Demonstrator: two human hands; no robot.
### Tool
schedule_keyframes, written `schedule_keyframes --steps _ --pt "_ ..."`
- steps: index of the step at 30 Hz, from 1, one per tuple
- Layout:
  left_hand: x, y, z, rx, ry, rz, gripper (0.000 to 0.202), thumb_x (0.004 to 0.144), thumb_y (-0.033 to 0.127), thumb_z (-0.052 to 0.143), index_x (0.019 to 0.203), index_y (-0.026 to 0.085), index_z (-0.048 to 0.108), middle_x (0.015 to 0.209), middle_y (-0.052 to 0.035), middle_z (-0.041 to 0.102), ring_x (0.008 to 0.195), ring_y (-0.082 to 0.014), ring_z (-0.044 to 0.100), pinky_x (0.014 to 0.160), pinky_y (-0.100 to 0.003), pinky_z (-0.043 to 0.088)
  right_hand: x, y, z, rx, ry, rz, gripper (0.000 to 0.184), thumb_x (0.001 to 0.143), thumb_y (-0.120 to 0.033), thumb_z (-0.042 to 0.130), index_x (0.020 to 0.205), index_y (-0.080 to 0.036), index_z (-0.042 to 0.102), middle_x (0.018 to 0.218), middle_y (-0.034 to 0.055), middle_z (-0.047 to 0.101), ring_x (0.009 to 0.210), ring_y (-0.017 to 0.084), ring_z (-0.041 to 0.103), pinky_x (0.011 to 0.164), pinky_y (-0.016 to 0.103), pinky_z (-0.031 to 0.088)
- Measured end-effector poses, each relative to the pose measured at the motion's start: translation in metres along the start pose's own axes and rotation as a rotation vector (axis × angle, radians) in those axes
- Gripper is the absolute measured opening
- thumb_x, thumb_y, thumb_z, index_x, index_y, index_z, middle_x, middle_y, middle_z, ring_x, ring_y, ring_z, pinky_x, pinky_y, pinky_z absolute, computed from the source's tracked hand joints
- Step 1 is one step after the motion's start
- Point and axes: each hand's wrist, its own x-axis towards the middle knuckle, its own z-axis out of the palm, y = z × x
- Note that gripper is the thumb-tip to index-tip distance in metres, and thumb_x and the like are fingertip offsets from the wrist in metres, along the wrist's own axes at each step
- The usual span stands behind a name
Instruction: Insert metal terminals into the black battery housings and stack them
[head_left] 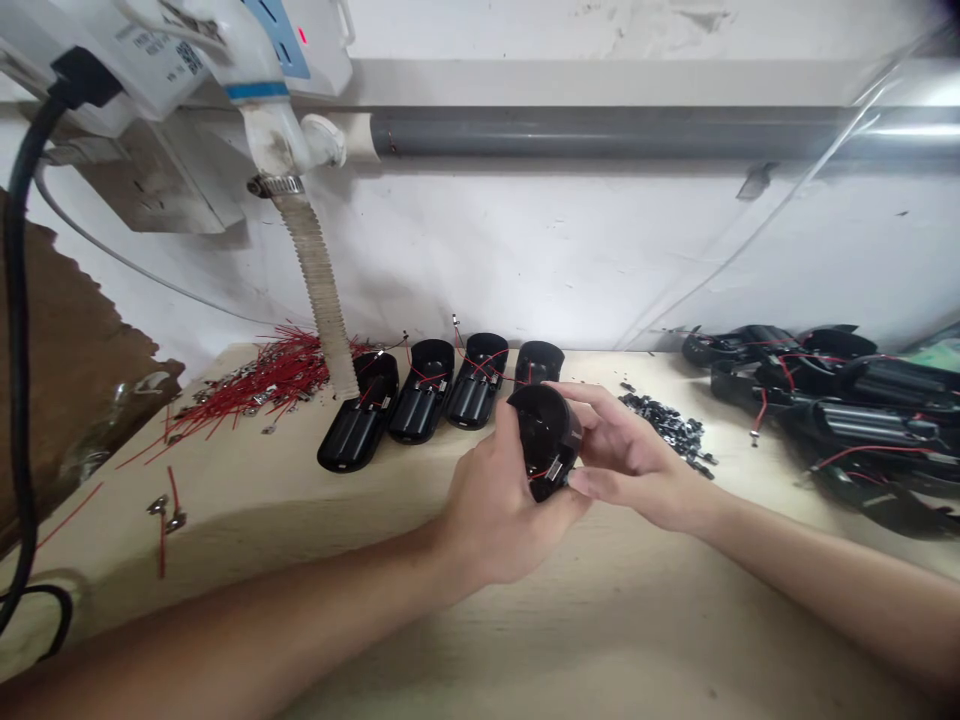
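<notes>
A black plastic housing [537, 425] with a rounded, cup-like end is held up over the middle of the table. My left hand [487, 505] is wrapped round its left side and underside. On the other side, the fingers and thumb of my right hand [634, 455] grip its right edge. A short red wire and a small metal piece show inside the housing near my right thumb. Just behind stand several similar black housings [349, 432] in a row, with thin red wires rising from them. The rearmost right one is partly hidden by my hands.
Red wires with metal tips [277, 375] are heaped at back left, beside a hanging ribbed hose [319, 285]. Small black parts [667, 425] lie right of my hands. More black housings [862, 400] are piled far right. A black cable [19, 300] hangs at left.
</notes>
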Motion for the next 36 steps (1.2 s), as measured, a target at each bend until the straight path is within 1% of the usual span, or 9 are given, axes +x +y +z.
schedule_keyframes --steps 7,12,18,22,26,28,30,33,36 --pt "0.001 0.001 -0.001 -0.044 -0.019 0.001 0.06 0.092 0.048 0.081 0.139 0.026 0.051 0.127 -0.0087 0.075 0.113 -0.0345 0.071 0.092 -0.051 0.055 0.0 0.002 0.002 0.014 0.019 -0.011 0.064 0.098 -0.023 0.081 0.155 -0.039 0.056 0.126 0.0056 0.07 0.116 0.023 0.067 0.098 0.041 0.057" --pt "0.002 0.002 -0.002 -0.098 -0.027 -0.016 0.061 0.088 0.04 0.083 0.139 0.026 0.052 0.129 -0.0096 0.074 0.115 -0.0349 0.07 0.094 -0.051 0.056 0.001 0.004 0.002 0.019 0.024 -0.01 0.063 0.098 -0.024 0.081 0.155 -0.039 0.057 0.124 0.0054 0.07 0.113 0.022 0.067 0.1 0.043 0.057" --pt "0.008 -0.003 0.0 -0.196 -0.063 0.129 0.059 0.087 0.015 0.073 0.14 0.024 0.048 0.132 -0.0089 0.07 0.122 -0.0298 0.068 0.101 -0.047 0.056 0.004 0.004 -0.006 0.068 -0.006 -0.018 0.069 0.095 -0.018 0.084 0.156 -0.038 0.06 0.124 0.0034 0.074 0.114 0.019 0.069 0.102 0.036 0.056" --pt "0.013 -0.004 0.002 -0.269 -0.065 0.189 0.056 0.086 0.013 0.074 0.134 0.022 0.047 0.128 -0.0085 0.066 0.12 -0.0276 0.066 0.098 -0.045 0.056 0.004 0.002 -0.008 0.042 -0.022 -0.044 0.069 0.097 -0.018 0.082 0.159 -0.036 0.059 0.133 0.0059 0.074 0.119 0.02 0.068 0.103 0.037 0.057" --pt "0.016 -0.002 0.001 -0.319 -0.106 0.183 0.055 0.083 0.012 0.075 0.128 0.021 0.045 0.127 -0.0093 0.064 0.116 -0.0274 0.066 0.097 -0.047 0.055 0.003 0.001 -0.003 0.029 -0.012 -0.024 0.066 0.098 -0.025 0.083 0.158 -0.036 0.057 0.135 0.0069 0.073 0.121 0.022 0.068 0.104 0.04 0.056" --pt "0.017 -0.001 0.001 -0.323 -0.127 0.199 0.061 0.08 0.011 0.077 0.129 0.021 0.042 0.131 -0.0108 0.062 0.118 -0.0284 0.066 0.097 -0.047 0.056 0.002 0.0 0.0 0.011 0.011 -0.029 0.066 0.096 -0.029 0.086 0.154 -0.038 0.056 0.136 0.0059 0.072 0.124 0.024 0.067 0.104 0.041 0.056" --pt "0.018 -0.001 0.001 -0.331 -0.162 0.212 0.069 0.078 0.01 0.077 0.135 0.022 0.039 0.131 -0.011 0.061 0.115 -0.0279 0.067 0.092 -0.045 0.057 0.001 -0.001 0.001 -0.033 0.028 -0.029 0.068 0.096 -0.032 0.086 0.155 -0.04 0.054 0.137 0.0058 0.071 0.124 0.025 0.067 0.108 0.045 0.055" --pt "0.018 -0.002 0.0 -0.343 -0.193 0.21 0.074 0.081 0.015 0.079 0.14 0.023 0.036 0.132 -0.0117 0.061 0.113 -0.0287 0.067 0.085 -0.043 0.058 0.0 -0.003 0.001 -0.127 0.03 -0.01 0.08 0.095 -0.041 0.087 0.164 -0.04 0.047 0.135 0.0071 0.072 0.125 0.027 0.067 0.118 0.052 0.05" --pt "0.018 -0.002 -0.002 -0.314 -0.176 0.216 0.073 0.083 0.023 0.082 0.141 0.023 0.037 0.132 -0.0129 0.06 0.12 -0.0326 0.065 0.089 -0.045 0.058 -0.001 -0.007 0.001 -0.195 0.024 -0.01 0.086 0.092 -0.049 0.089 0.166 -0.039 0.046 0.146 0.0087 0.067 0.135 0.03 0.063 0.124 0.056 0.044"
